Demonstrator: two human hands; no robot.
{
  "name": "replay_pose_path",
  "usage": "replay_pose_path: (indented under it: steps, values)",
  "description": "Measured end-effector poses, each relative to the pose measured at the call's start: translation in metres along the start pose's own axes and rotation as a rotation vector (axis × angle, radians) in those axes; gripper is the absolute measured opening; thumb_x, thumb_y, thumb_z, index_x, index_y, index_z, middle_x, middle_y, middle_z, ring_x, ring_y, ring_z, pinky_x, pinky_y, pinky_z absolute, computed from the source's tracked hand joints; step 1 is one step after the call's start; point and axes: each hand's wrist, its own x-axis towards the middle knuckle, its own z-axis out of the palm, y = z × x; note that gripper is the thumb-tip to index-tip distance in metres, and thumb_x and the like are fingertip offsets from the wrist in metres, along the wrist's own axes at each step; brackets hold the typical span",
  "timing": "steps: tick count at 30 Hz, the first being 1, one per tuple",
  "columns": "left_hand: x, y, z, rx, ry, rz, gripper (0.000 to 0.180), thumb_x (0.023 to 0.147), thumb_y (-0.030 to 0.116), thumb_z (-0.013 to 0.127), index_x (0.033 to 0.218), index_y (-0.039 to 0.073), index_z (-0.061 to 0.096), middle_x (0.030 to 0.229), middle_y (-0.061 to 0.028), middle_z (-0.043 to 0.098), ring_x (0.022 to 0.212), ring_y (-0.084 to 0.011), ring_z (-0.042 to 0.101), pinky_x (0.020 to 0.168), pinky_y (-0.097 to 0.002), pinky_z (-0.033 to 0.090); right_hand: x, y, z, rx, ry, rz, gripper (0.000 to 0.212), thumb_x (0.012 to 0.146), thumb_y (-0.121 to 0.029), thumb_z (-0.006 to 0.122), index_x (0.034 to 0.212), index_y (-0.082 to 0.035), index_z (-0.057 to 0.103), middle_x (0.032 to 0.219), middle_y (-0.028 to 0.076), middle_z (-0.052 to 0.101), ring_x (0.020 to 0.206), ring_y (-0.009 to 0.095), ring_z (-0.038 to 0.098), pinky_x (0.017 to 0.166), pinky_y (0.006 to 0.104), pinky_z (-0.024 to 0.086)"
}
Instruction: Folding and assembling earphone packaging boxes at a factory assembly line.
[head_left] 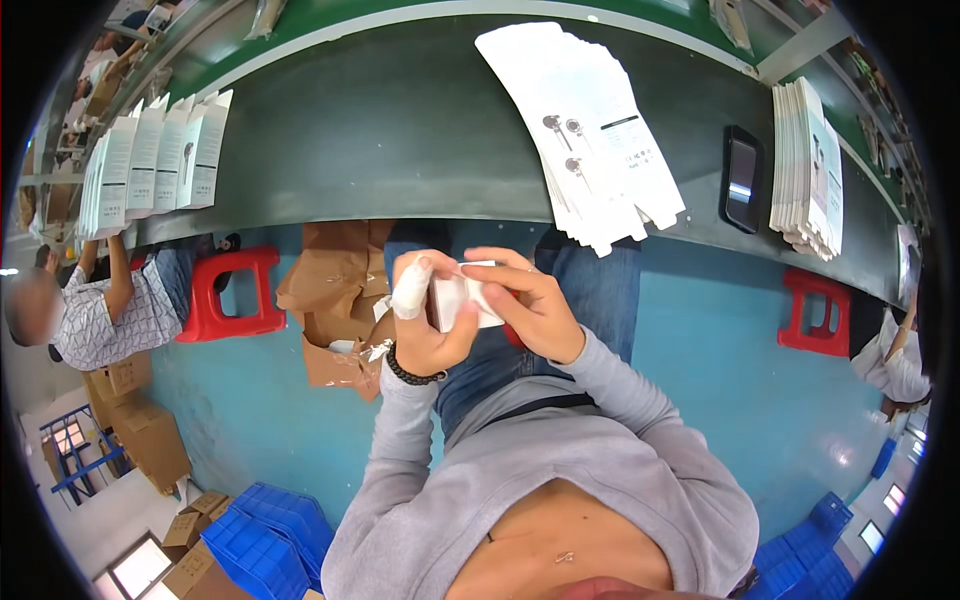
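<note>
One small white cardboard box [451, 301] sits clamped between left hand [432, 325] and right hand [541, 310].
Uneven pressing could crease or crush it.

Bright light, faint glare on the floor [720, 400], edges strongly bowed

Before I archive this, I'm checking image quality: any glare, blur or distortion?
Head view: fisheye bends the table; black fills the corners; glare spots the floor, lower right; a bright reflection marks the phone; the left co-worker's head is blurred; the held white box shows little detail.
</note>
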Motion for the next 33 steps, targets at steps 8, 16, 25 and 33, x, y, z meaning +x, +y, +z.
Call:
replay_pose_path:
  steps: [8,16,25,33]
  values:
    - [0.010,0.001,-0.001,0.097,-0.090,0.109,0.127,0.044,0.053,0.081,0.143,0.021,0.009,0.126,-0.0162,0.039,0.087,-0.0189,0.043,0.074,-0.0331,0.040,0.006,-0.019,0.000,0.242,0.034,0.345,0.040,0.083,-0.002,0.056,0.122,-0.001,0.046,0.111,0.009,0.056,0.062,0.006,0.058,0.049,0.0180,0.045]
    - [0.020,0.002,0.001,0.148,-0.100,0.145,0.123,0.041,0.047,0.085,0.141,0.018,0.020,0.126,-0.0175,0.041,0.084,-0.0188,0.046,0.071,-0.0306,0.042,0.008,-0.001,0.008,0.139,0.108,0.239,0.038,0.081,0.001,0.055,0.118,0.002,0.048,0.107,0.011,0.058,0.069,0.009,0.062,0.055,0.0195,0.048]
    - [0.021,0.026,-0.016,-0.221,0.600,-0.119,0.120,0.056,0.048,0.081,0.141,0.009,0.006,0.130,-0.0205,0.033,0.097,-0.0235,0.045,0.082,-0.0362,0.047,0.013,0.018,0.018,-0.180,-0.107,-0.122,0.093,0.063,-0.038,0.079,0.135,-0.001,0.032,0.119,0.012,0.051,0.078,0.019,0.049,0.069,0.0311,0.042]
    - [0.056,0.067,-0.151,0.528,-0.224,-0.289,0.074,0.064,0.032,0.079,0.122,-0.001,0.047,0.123,-0.0182,0.049,0.114,-0.0278,0.047,0.097,-0.0384,0.035,0.057,-0.038,0.021,-0.617,-0.135,-0.458,0.061,0.065,-0.023,0.076,0.116,0.000,0.053,0.109,0.014,0.055,0.087,0.030,0.051,0.077,0.0348,0.043]
